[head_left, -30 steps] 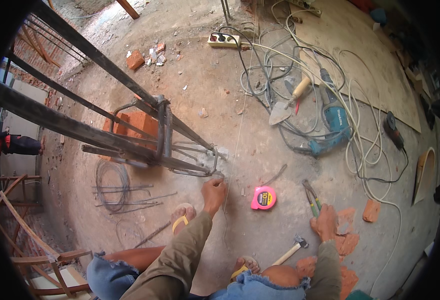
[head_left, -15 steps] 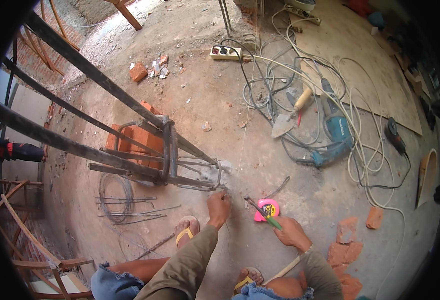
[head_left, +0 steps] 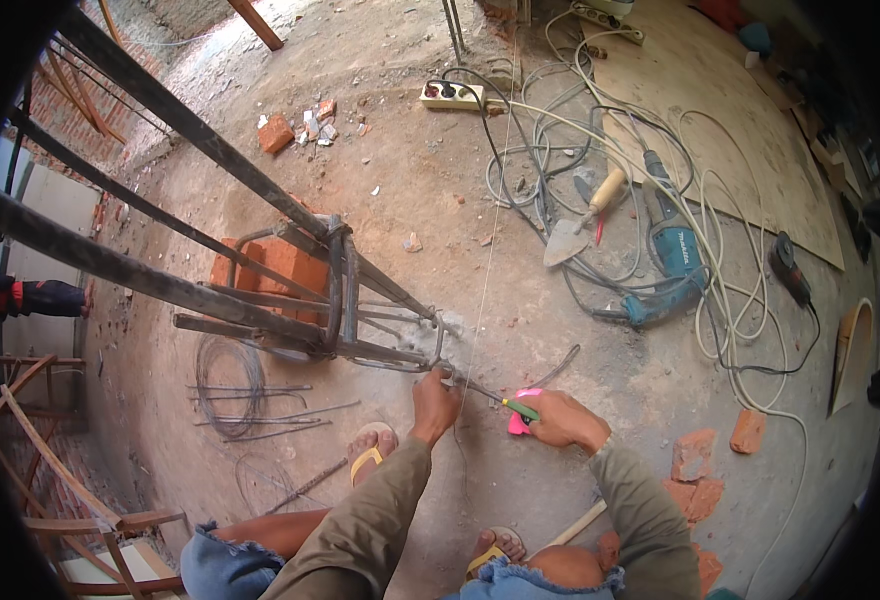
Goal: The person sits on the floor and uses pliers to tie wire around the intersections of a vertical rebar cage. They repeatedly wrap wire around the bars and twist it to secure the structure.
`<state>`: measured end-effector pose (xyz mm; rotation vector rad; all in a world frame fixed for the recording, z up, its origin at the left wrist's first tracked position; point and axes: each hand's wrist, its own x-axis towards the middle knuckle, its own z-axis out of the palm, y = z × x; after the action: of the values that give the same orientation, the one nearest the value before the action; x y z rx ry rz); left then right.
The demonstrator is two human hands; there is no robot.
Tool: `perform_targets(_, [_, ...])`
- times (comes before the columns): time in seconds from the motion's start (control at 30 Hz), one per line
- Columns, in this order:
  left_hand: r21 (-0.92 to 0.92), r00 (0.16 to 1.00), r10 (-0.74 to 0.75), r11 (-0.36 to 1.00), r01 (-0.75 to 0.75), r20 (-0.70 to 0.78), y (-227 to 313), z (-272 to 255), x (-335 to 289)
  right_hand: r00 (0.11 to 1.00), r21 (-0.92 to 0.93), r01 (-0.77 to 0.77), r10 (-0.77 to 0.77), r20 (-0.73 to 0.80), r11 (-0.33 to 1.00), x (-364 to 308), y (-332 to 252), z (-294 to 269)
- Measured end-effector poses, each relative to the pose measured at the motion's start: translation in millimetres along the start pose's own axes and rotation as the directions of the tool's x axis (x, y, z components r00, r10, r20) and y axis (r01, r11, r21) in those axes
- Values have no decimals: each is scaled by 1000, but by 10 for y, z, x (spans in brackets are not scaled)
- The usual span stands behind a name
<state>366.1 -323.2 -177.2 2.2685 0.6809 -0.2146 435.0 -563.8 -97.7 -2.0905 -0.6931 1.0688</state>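
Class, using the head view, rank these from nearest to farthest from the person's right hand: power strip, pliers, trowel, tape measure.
1. Pliers: held in the right hand.
2. Tape measure: partly hidden by that hand.
3. Trowel: straight ahead.
4. Power strip: farther ahead, leftward.

Building site: a rebar cage on rough floor, bricks beside it, a power drill to its right.

The light is soft, glaring on the upper-left floor, within black fisheye edges.
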Motion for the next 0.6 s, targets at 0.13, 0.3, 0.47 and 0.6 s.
perform_targets(0.13, [62, 999, 51, 997, -50, -16, -33, 14, 19, 993, -56, -100, 102, 50, 993, 29, -44, -55])
perform_targets(0.3, [102, 997, 77, 992, -75, -16, -81, 57, 62, 989, -75, -130, 135, 66, 989, 46, -87, -93])
perform_targets(0.47, [117, 997, 72, 991, -70, -16, -91, 80, 78, 982, -119, -158, 169, 87, 980, 66, -106, -136])
perform_targets(0.6, [105, 998, 67, 992, -66, 0, -87, 73, 85, 992, -159, -122, 122, -6, 980, 55, -131, -119])
